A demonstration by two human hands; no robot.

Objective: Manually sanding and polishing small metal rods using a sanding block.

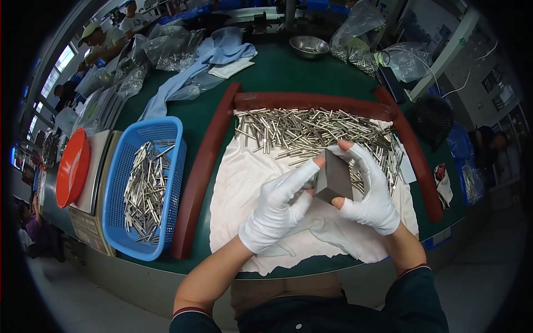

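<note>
Nearest you, a pale pink cloth [239,183] covers the near part of the green tabletop [288,72], with creases and a rumpled whitish fold beneath your wrists. Over it, right of the middle, you grasp a dark grey block [337,176] between both hands. Your left hand [277,205] grips its left side; your right hand [369,191] clasps it from the right, thumb on the near edge and a fingertip at the far edge. Both wear white gloves that leave some fingertips bare. The block is tilted; whether its underside touches anything is hidden.

To your left, a blue basket [176,172] holds loose metal pins [147,188]. Left of it, an orange-red bowl [73,166] sits on a flat metal plate [95,172].

Dark red rails [202,183] border the cloth on the left, right and far sides. Just beyond your hands, a heap of shiny metal rods [311,127] spreads along the far rail, pointing every way.

Farther off, a light blue garment [222,50] lies crumpled on the left, a metal bowl [309,47] stands right of it, and clear plastic bags [361,28] lie at far right.
</note>
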